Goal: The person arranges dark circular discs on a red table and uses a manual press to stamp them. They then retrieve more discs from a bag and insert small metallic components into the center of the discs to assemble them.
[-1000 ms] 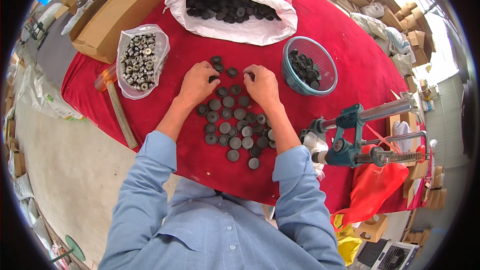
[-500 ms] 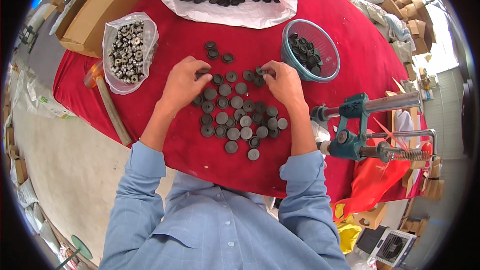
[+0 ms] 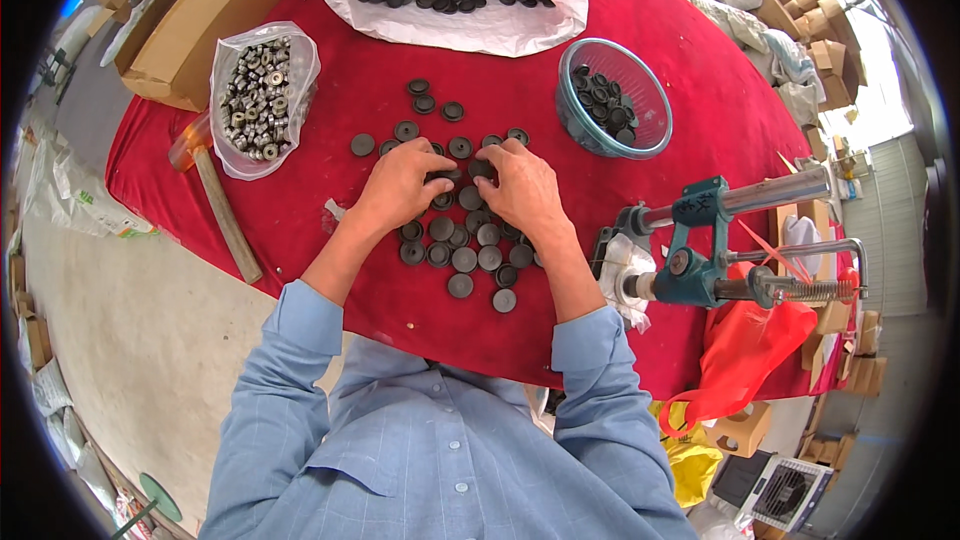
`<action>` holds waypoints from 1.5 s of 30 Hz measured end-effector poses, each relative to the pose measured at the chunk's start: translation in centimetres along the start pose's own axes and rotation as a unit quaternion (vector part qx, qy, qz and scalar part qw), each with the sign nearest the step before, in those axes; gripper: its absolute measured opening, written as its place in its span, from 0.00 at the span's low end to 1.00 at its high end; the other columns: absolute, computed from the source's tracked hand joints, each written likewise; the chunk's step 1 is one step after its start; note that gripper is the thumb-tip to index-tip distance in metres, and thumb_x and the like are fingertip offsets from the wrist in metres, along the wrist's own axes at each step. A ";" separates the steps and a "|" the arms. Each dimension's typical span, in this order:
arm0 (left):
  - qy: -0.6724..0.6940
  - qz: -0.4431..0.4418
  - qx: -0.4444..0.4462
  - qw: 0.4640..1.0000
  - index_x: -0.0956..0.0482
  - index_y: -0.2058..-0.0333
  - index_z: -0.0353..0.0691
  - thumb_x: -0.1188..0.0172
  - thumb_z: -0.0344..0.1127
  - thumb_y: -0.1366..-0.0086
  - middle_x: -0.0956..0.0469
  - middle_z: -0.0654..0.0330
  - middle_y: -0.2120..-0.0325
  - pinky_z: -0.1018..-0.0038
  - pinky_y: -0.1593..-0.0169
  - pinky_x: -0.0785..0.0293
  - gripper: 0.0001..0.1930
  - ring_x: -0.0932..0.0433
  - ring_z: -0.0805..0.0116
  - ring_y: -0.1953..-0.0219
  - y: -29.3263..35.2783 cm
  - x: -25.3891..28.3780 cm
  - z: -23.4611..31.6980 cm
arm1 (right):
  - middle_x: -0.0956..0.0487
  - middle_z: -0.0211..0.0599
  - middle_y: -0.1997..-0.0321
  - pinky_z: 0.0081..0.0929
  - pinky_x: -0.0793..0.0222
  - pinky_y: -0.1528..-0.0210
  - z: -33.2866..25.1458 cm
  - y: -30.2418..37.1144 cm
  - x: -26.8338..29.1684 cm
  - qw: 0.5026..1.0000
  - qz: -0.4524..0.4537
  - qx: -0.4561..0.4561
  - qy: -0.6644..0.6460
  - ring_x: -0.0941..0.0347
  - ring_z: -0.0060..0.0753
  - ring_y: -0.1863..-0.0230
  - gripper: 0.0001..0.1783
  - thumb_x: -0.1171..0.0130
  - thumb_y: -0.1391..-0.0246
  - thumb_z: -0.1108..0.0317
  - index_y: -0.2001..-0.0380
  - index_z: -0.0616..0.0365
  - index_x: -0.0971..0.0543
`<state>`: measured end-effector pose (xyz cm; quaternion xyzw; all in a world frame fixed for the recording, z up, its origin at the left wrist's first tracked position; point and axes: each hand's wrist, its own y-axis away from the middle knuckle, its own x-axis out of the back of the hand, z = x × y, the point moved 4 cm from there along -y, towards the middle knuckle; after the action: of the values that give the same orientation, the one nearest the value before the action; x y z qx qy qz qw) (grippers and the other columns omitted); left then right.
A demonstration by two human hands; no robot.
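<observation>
both hands were over the middle of the red-covered table [image 3: 640, 210], close together, palms down. left hand [image 3: 400, 183] had thumb and fingers closed on one dark cap [image 3: 443, 176]; couldn't tell if it was lifted off the cloth. right hand [image 3: 524, 185] had thumb and fingertips touching another cap [image 3: 481, 169]; couldn't tell if it was gripped or just being pressed. loose round caps [image 3: 464, 259] lay in a patch between the forearms and up past the fingertips, some flat face up, some showing a ringed side. more small black parts sat in the clear bluish bowl [image 3: 655, 105], right of the hands, and in the open white sack [image 3: 470, 35] at the far side. shiny metal parts [image 3: 265, 90] filled a clear bag [image 3: 240, 162] on the left, with a wooden-handled hammer [image 3: 228, 215] beside it. green metal fixture [image 3: 692, 285] stood at right, near the right forearm.
</observation>
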<state>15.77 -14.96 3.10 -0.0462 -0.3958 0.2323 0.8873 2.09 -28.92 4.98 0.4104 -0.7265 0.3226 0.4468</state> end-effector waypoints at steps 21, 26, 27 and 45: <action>-0.053 0.119 0.165 0.978 0.17 0.56 0.34 0.31 0.30 0.35 0.20 0.53 0.66 0.61 0.60 0.22 0.11 0.18 0.55 0.65 6.0 6.0 -3.5 | 0.15 0.53 0.63 0.47 0.22 0.51 4.1 1.5 0.9 0.983 0.044 -0.082 -0.159 0.17 0.56 0.58 0.09 0.39 0.47 0.75 0.62 0.64 0.16; -0.066 0.143 0.036 0.987 0.15 0.52 0.37 0.29 0.29 0.38 0.22 0.54 0.57 0.65 0.59 0.22 0.15 0.20 0.59 0.61 5.2 3.8 -0.7 | 0.16 0.51 0.62 0.47 0.22 0.52 4.4 1.7 0.9 0.981 0.143 -0.050 -0.122 0.17 0.55 0.58 0.09 0.37 0.46 0.77 0.61 0.63 0.16; -0.070 0.125 0.020 0.990 0.15 0.51 0.37 0.29 0.30 0.38 0.22 0.54 0.56 0.64 0.57 0.22 0.16 0.21 0.57 0.59 4.8 3.1 -0.2 | 0.16 0.51 0.62 0.47 0.22 0.52 4.0 1.7 1.2 0.980 0.156 -0.036 -0.117 0.17 0.55 0.58 0.10 0.36 0.46 0.76 0.60 0.63 0.16; 0.193 0.141 0.116 0.964 0.20 0.49 0.34 0.32 0.26 0.33 0.20 0.64 0.64 0.80 0.64 0.26 0.14 0.23 0.81 0.66 5.2 5.5 -1.6 | 0.19 0.44 0.58 0.47 0.22 0.53 -2.5 2.8 -0.7 1.000 -0.014 -0.003 -0.021 0.18 0.50 0.56 0.19 0.24 0.49 0.64 0.55 0.57 0.16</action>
<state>18.16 -7.67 4.32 -0.0416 -0.1771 0.3859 0.9044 0.72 -25.34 5.04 0.4260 -0.7310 0.3051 0.4371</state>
